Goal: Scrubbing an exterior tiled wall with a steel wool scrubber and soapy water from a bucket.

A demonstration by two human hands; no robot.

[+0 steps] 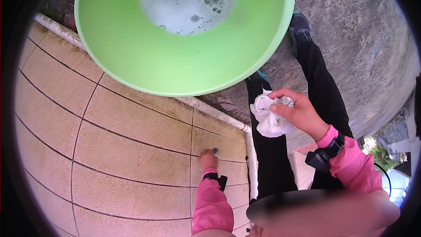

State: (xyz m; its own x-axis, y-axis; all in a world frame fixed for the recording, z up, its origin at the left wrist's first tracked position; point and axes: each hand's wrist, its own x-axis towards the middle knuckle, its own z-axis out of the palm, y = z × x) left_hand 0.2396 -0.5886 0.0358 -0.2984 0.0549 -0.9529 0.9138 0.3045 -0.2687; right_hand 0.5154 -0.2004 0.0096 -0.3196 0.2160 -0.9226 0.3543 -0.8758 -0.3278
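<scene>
My right hand (301, 108) grips a crumpled white cloth (270, 118) between thumb and fingers, in front of my black trouser legs. My left hand (208, 160) is curled against the beige tiled wall (138, 135). A small grey tangled thing, apparently a wire scourer (215, 151), shows at its fingers; most of it is hidden. Beyond both hands stands a large light-green plastic basin (184, 62). White soapy water (187, 10) with bubbles covers its bottom. The basin's far rim is cut off by the picture's upper edge.
A white pipe (213, 113) runs along the foot of the wall, passing behind the basin. Stained grey concrete ground (355, 33) spreads to the right. My dark shoe (300, 28) is close to the basin's right rim. Greenery (383, 156) appears at far right.
</scene>
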